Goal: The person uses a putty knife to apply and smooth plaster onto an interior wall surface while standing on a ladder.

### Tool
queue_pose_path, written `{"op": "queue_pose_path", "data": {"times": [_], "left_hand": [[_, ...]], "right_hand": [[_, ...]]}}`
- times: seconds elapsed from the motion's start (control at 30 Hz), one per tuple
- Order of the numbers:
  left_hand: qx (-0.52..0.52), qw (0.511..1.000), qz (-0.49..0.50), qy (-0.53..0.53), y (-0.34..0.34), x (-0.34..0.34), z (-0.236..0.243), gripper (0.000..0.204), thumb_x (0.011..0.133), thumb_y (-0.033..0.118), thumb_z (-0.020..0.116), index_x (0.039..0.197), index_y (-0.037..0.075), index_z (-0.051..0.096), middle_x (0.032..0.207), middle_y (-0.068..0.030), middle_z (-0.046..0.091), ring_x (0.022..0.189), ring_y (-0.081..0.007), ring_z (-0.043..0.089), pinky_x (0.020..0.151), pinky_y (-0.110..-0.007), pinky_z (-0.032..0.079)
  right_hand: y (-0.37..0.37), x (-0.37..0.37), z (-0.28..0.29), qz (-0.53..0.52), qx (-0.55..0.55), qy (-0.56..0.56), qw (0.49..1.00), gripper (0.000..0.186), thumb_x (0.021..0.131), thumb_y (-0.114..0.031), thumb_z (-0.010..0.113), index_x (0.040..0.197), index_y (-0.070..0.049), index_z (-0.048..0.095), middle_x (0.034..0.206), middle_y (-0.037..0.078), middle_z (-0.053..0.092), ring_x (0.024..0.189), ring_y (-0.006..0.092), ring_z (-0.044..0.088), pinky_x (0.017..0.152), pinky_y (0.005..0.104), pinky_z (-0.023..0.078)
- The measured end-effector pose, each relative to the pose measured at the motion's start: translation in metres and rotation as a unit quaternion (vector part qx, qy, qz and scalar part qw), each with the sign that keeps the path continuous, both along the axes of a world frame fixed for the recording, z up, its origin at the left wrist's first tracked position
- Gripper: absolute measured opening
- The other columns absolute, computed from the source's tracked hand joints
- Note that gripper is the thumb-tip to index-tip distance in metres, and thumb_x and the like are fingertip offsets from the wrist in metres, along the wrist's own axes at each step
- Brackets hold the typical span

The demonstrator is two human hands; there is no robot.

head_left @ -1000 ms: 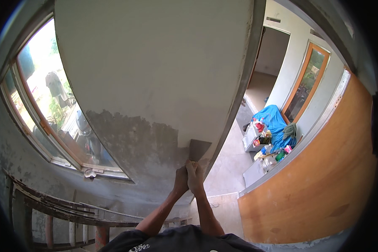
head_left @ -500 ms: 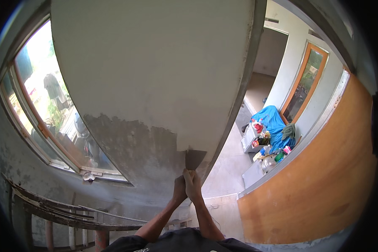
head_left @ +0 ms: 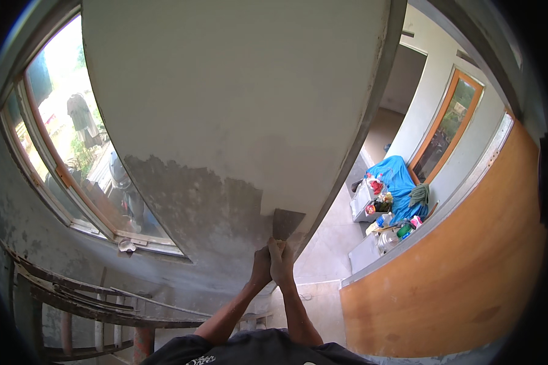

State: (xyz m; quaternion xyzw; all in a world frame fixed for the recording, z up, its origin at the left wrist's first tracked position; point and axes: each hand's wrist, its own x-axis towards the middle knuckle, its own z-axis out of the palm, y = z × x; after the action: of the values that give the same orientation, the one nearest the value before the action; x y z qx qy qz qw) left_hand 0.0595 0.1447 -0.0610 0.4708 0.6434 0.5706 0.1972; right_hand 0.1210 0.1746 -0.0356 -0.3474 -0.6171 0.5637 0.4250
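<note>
A wide-bladed scraper [head_left: 287, 224] rests flat against the wall in front of me, its blade pointing up. Both of my hands grip it from below, pressed together around the handle, which they mostly hide. My left hand [head_left: 260, 267] is closed on the left side, and my right hand [head_left: 281, 264] is closed beside it, with the fingers wrapped. The wall [head_left: 237, 91] has a smooth pale coat above. Lower down is a rough dark grey patch [head_left: 195, 194] with a ragged upper edge. The blade sits at the right end of that patch, along the pale coat's lower border.
A window [head_left: 97, 164] stands at the left, with a worn wooden frame structure [head_left: 79, 298] below it. On the right, past the wall's edge, boxes hold bottles and bags beside a blue cloth [head_left: 396, 182]. An orange-brown wooden panel [head_left: 444, 261] fills the lower right.
The whole view has shifted slightly, moving the wall and doorway a little to the right. The scraper and both hands keep nearly the same place on the wall, their grip unchanged.
</note>
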Motion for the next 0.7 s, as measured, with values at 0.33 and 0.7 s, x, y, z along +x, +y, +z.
{"op": "queue_pose_path", "data": {"times": [0.33,0.7], "left_hand": [[-0.005,0.99,0.009,-0.142,0.002,0.002,-0.004,0.031,0.09,0.03,0.052,0.087,0.0,0.059,0.078,-0.0214,0.063,0.078,-0.0366,0.064,0.061,-0.037,0.047],[0.028,0.999,-0.008,0.044,-0.009,-0.002,-0.003,0.027,0.086,0.027,0.056,0.085,0.0,0.059,0.077,-0.0212,0.062,0.077,-0.0365,0.064,0.062,-0.038,0.047]], "right_hand": [[0.0,-0.004,0.003,-0.03,0.002,0.015,0.999,0.032,0.091,-0.027,0.054,0.083,0.003,0.056,0.072,0.008,0.058,0.071,0.0121,0.053,0.063,0.0293,0.042],[-0.006,-0.001,-0.001,-0.01,0.004,0.009,1.0,0.029,0.092,-0.026,0.053,0.089,0.003,0.054,0.073,0.007,0.055,0.071,0.0119,0.051,0.064,0.029,0.042]]}}
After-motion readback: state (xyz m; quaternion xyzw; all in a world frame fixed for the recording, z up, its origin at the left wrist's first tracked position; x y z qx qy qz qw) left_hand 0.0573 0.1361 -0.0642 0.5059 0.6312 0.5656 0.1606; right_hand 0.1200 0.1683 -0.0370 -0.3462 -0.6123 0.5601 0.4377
